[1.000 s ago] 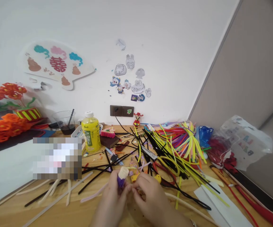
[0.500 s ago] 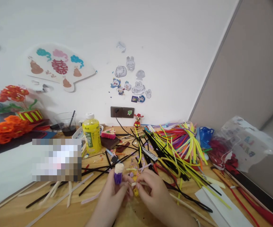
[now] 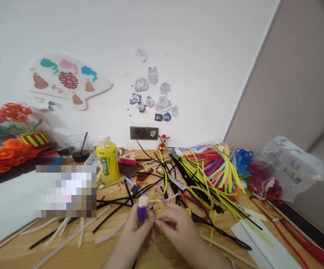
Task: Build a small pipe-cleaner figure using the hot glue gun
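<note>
Left hand [image 3: 136, 231]: fingers [image 3: 150, 221] closed round the purple-and-cream pipe-cleaner figure [image 3: 142, 212], held upright at 12 o'clock above the wrist, over the wooden surface [image 3: 162, 256]. Right hand [image 3: 177, 228]: fingertips [image 3: 158, 223] narrow, pinching something small against the figure's lower side; exact item hidden. Grip low on the figure, leaving the cream top free. Keep both hands close and pinch near the join to prevent slip. Reference points from the hands: yellow bottle [image 3: 107, 162] at 11 o'clock, scissors [image 3: 176, 183] at 1 o'clock, heap of pipe cleaners [image 3: 215, 175] at 2 o'clock. Against the frame half a second earlier: hands closer together, pale strand between the right fingers no longer visible.
</note>
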The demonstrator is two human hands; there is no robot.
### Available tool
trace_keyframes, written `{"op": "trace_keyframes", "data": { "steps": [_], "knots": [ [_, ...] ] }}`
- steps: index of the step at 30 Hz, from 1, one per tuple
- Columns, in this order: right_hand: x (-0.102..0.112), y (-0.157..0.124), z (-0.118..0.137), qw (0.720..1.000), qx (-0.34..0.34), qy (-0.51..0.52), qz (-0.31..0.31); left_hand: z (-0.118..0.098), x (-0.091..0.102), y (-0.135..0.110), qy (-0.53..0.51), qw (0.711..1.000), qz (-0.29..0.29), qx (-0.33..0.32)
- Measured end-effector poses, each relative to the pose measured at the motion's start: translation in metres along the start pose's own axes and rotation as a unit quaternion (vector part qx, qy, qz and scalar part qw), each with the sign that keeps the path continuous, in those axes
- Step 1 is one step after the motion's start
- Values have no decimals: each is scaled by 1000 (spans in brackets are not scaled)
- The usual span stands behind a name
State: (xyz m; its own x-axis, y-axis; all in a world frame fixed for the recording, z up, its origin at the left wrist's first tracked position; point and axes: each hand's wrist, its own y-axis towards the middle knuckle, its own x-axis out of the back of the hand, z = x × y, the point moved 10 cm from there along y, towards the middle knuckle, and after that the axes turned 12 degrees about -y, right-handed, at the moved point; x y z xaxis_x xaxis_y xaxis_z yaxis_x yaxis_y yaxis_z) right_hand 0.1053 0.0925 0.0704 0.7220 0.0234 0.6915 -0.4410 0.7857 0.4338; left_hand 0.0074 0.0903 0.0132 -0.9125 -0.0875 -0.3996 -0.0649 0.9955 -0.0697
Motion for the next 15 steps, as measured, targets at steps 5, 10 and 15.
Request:
{"op": "trace_keyframes", "data": {
  "steps": [5,10,15],
  "knots": [
    [-6,-3,-20,992,-88,81,-47,4,0,-1,28,999,3,-14],
    [-21,-6,-34,970,-155,184,-16,7,4,3,49,998,4,-26],
    [-18,-6,-32,972,-125,199,-18,7,4,3,53,999,2,-5]
  ]
}}
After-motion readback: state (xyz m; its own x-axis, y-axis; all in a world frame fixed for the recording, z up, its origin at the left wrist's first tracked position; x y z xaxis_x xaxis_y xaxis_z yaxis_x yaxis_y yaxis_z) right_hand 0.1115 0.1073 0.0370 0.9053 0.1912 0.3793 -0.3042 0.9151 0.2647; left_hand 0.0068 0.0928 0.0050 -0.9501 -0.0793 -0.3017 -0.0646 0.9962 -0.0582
